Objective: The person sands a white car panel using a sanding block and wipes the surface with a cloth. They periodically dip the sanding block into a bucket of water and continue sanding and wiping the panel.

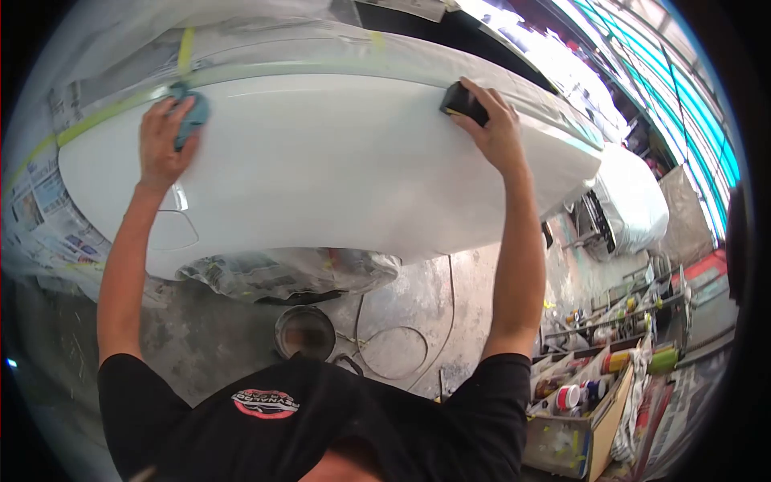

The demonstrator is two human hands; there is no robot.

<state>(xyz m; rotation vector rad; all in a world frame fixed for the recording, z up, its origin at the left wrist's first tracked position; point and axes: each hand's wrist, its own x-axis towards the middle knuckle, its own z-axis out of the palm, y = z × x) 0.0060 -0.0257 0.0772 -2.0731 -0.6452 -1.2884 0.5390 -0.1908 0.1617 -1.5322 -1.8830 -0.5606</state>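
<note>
A white car body panel (pixel 321 161) stretches across the view in front of me, with a wheel arch at its lower edge. My left hand (pixel 165 136) presses a blue cloth (pixel 191 120) against the panel near its upper left, fingers closed over it. Farther right, my right hand (pixel 498 120) grips a black sanding block (pixel 464 103) at the panel's upper edge, thumb below and fingers on top. Greenish-yellow masking tape (pixel 96 120) runs along the panel's upper left border. The block's underside is hidden.
Masking newspaper (pixel 60 213) covers the left side; plastic-wrapped material (pixel 297 271) fills the wheel arch. On the floor below stand a round bucket (pixel 281 331) and a looped hose (pixel 393 352). A wooden box of cans and bottles (pixel 594 434) sits at lower right.
</note>
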